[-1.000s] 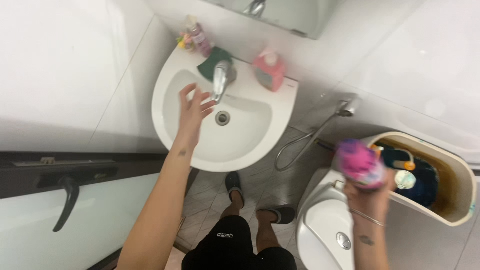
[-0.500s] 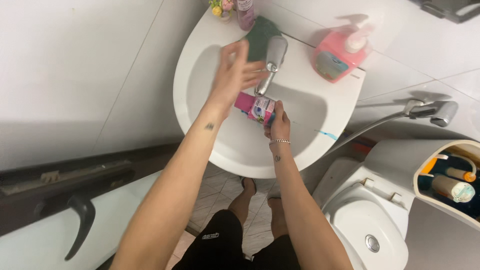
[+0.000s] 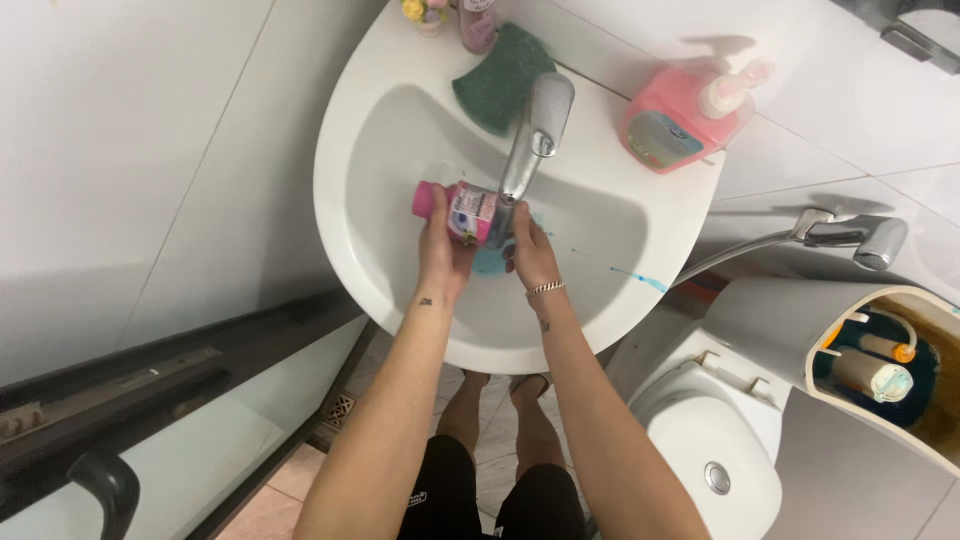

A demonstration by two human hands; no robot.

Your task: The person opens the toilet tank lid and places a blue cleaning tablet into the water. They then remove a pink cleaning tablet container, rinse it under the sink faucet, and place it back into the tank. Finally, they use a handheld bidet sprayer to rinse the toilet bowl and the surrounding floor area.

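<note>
Over the middle of a white ceramic basin (image 3: 400, 300), beneath its chrome tap (image 3: 530, 140), the left hand (image 3: 443, 250) wrapped a small pink plastic bottle (image 3: 455, 208) lying sideways; the right hand (image 3: 528, 255) pinched its far end (probably light, stiff, slippery when wet; best held round the body).

Both hands (image 3: 487, 245) together (fingers curled)
</note>
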